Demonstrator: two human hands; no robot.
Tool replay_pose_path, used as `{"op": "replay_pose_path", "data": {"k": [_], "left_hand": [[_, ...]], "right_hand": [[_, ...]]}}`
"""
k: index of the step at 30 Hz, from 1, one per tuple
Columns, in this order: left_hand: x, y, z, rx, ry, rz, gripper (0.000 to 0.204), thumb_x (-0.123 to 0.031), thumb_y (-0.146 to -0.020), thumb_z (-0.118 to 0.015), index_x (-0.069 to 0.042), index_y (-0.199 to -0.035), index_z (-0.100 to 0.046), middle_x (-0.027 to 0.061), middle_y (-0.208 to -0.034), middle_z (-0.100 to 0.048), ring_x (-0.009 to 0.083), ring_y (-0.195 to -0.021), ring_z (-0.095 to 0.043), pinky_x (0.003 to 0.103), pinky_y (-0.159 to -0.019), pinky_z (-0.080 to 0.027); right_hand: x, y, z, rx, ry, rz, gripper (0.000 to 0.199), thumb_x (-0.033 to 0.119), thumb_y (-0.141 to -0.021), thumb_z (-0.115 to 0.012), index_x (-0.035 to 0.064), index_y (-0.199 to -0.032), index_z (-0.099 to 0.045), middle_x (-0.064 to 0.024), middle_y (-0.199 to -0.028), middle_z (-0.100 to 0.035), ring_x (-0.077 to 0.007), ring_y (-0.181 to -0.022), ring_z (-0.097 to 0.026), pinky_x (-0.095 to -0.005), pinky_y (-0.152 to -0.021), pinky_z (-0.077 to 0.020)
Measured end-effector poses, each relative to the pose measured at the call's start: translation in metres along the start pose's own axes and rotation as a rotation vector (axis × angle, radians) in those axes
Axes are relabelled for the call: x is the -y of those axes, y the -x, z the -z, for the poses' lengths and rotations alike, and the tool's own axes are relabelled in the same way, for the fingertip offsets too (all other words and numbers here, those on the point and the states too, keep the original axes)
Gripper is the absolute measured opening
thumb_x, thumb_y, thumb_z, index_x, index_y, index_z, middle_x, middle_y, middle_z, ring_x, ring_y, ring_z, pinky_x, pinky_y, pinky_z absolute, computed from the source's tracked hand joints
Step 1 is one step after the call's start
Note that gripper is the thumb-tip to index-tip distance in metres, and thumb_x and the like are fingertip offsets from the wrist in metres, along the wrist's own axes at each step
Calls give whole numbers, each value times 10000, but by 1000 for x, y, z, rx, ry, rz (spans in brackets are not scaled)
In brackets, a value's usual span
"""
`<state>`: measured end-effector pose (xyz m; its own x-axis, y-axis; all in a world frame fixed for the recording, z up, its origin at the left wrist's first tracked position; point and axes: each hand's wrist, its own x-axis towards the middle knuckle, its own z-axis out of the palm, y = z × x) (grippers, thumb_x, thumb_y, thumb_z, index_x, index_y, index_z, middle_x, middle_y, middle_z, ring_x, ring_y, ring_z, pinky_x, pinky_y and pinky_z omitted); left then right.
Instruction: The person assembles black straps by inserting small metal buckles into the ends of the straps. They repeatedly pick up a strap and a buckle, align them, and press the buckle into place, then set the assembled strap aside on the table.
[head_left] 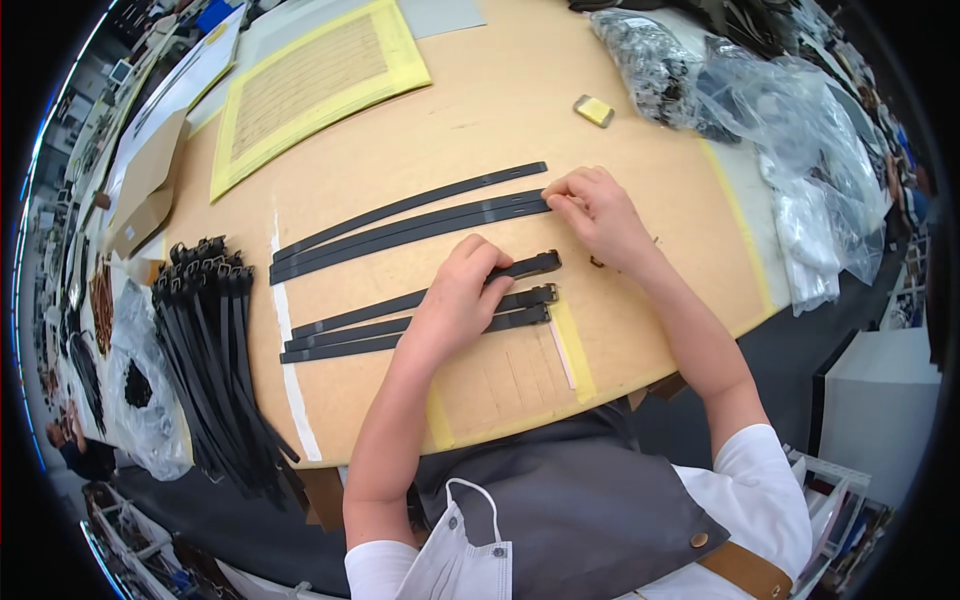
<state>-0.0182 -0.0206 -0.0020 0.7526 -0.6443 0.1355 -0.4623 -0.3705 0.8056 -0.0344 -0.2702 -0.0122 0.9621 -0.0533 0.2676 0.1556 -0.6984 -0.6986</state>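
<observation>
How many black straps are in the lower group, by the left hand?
3: top strap, pinched by the left hand; middle strap, just below it; bottom strap, nearest the person's body. The hand and wrist cover parts, so another underneath could be hidden.

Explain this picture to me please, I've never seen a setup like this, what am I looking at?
There's no machine here: these are a person's two bare hands. The one picture comes from a wide fisheye camera on that person's head, looking down, so straight edges bend near the rim. On the table lie black straps in two groups. The left hand grips a buckled strap in the nearer group. The right hand seems to pinch the farther group, the plain straps, at their right ends. At the left is a bundle of buckled straps.
</observation>
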Motion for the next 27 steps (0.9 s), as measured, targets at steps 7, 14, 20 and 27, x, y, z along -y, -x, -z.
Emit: {"op": "replay_pose_path", "data": {"k": [7,14,20,27], "left_hand": [[4,-1,1,23,-126,-13,135,-47,-902,-742,10,-987,-654,112,-1018,-611,278,-990,-597,365,-790,-514],[20,-10,1,-112,-305,-88,180,-49,-882,-744,-27,-1048,-676,89,-1038,-615,298,-1071,-557,418,-964,-451],[20,-12,0,-29,-185,-84,138,-47,-888,-744,-28,-994,-656,98,-961,-597,289,-960,-586,388,-810,-493],[15,-11,11,-59,80,30,223,-40,-938,-721,-27,-1159,-689,94,-1018,-729,197,-861,-695,299,-743,-550]], "right_hand": [[12,8,-2,138,153,53,145,151,-906,-761,32,-951,-691,-80,-954,-644,-250,-980,-606,-370,-853,-522],[23,15,-3,281,8,-45,185,143,-866,-795,42,-955,-667,-93,-946,-638,-259,-976,-614,-377,-855,-520],[20,18,-7,322,-53,19,165,131,-883,-785,38,-966,-677,-85,-890,-673,-223,-822,-638,-358,-744,-519],[-2,1,74,107,-118,-197,134,101,-929,-731,61,-1056,-748,-15,-908,-710,-122,-768,-611,-286,-724,-504]]}}
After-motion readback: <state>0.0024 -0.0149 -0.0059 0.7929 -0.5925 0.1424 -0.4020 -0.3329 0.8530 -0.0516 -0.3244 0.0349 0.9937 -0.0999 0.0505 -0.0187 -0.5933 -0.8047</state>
